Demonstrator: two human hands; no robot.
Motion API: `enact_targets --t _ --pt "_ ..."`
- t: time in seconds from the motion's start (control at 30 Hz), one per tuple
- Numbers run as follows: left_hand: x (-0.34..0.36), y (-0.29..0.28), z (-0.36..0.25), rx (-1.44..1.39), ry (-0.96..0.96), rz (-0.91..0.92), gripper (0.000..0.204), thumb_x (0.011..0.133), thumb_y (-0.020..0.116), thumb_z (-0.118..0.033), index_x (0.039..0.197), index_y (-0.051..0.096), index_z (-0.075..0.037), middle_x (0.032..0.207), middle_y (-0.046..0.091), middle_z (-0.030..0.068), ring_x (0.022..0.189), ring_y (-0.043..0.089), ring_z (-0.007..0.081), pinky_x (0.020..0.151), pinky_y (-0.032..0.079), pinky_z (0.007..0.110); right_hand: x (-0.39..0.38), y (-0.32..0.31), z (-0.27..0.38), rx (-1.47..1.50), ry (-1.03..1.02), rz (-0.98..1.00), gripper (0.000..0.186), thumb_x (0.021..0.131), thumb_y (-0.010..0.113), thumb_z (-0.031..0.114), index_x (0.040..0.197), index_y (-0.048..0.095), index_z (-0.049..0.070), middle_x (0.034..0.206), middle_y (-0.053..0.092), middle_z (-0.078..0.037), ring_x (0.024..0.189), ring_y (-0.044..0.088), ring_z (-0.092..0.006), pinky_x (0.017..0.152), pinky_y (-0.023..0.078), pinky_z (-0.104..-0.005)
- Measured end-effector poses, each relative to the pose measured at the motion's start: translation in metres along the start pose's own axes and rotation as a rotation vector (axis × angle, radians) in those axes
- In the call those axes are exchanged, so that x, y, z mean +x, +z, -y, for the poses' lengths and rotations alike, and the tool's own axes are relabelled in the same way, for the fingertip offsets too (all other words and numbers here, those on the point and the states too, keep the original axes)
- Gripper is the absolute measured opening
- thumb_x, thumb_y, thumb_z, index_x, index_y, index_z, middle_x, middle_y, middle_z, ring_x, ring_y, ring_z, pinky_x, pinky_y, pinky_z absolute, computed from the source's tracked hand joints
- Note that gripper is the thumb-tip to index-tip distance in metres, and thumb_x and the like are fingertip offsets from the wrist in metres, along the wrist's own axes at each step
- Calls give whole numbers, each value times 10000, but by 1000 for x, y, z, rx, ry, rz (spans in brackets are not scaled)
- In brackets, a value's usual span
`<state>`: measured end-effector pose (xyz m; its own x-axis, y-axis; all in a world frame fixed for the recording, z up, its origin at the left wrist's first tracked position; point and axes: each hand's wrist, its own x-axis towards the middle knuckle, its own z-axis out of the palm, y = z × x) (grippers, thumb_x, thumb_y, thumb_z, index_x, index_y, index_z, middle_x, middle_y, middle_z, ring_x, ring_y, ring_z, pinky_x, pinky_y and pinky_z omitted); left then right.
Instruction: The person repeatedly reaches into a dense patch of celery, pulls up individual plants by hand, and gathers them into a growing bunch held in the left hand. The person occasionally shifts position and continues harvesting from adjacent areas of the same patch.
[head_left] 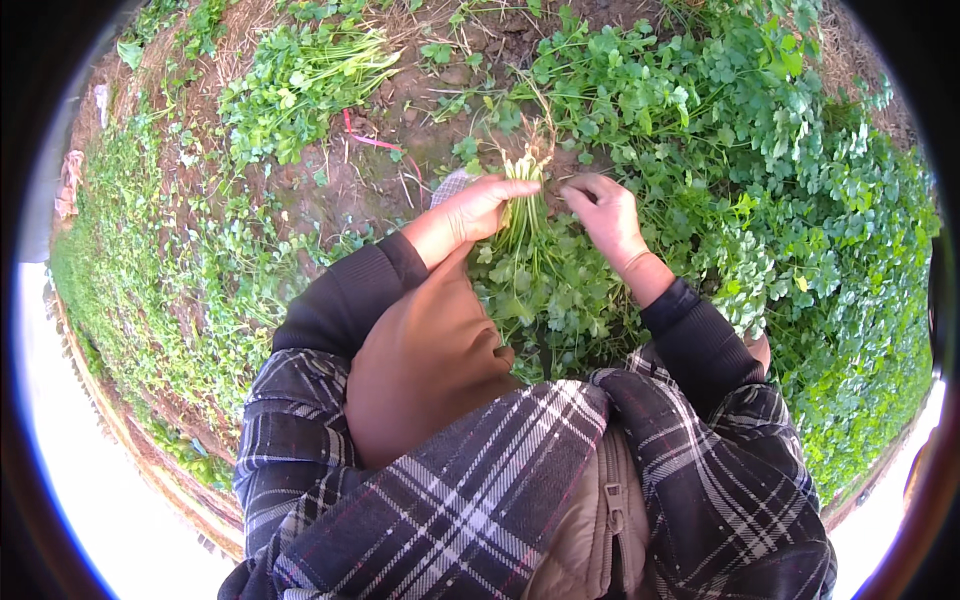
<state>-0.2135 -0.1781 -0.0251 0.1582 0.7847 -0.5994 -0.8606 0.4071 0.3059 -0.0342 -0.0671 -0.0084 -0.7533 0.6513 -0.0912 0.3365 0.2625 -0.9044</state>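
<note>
In the left fingers (514,188), a leafy green bunch (522,218), right fingers (593,184) near.

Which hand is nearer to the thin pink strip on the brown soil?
Left. The left hand, holding a bunch of green leafy stems, is to the lower right of the thin pink strip; the right hand is farther right, past the stems.

Bending at both elbows, with the left arm (345,295) and right arm (700,335) reaching forward and slanting inward. Gripping with the left hand (472,208), thumb (520,187) laid straight toward the right, fingers curled and mostly hidden. Holding the right hand (608,212) just beside, apart from the left, wrist (640,265) bare, fingers folded inward; hard to tell how tightly pinched.
</note>
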Motion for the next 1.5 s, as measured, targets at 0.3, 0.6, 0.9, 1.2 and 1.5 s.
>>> enact_targets --t 0.3,0.6,0.9,1.2,1.5 --pt "-6 2 -6 60 92 -108 241 810 651 -214 978 592 -54 928 620 65 877 576 176 801 445 336 12 49 61 -242 179 177 220 720 664 243 737 626 27 751 622 -102 673 607 -226 657 485 -330" --pt "-1 -13 -8 -57 -6 -26 301 875 550 -308 1033 540 -51 953 625 183 882 615 284 817 486 414 -3 5 32 356 347 497 173 717 662 166 770 656 1 726 636 -68 659 578 -134 641 467 -272" --pt "2 -2 -4 92 -40 -61 338 825 624 -260 1067 549 -35 945 620 130 864 610 244 746 510 387 7 -30 -3 -113 390 214 387 766 645 288 1016 637 -9 863 658 -139 709 618 -192 675 484 -326" --pt "3 13 -2 431 27 118 383 774 617 -58 1147 534 -30 1051 589 59 974 542 174 878 416 311 37 -4 12 851 689 326 237 808 661 195 930 612 -2 684 589 -35 512 522 -127 447 390 -240" --pt "-8 9 -7 608 -6 81 436 715 577 13 1148 533 -17 1055 587 61 981 535 169 882 408 298 36 4 17 883 758 364 238 829 637 201 980 594 23 755 609 -33 537 529 -119 476 405 -238"
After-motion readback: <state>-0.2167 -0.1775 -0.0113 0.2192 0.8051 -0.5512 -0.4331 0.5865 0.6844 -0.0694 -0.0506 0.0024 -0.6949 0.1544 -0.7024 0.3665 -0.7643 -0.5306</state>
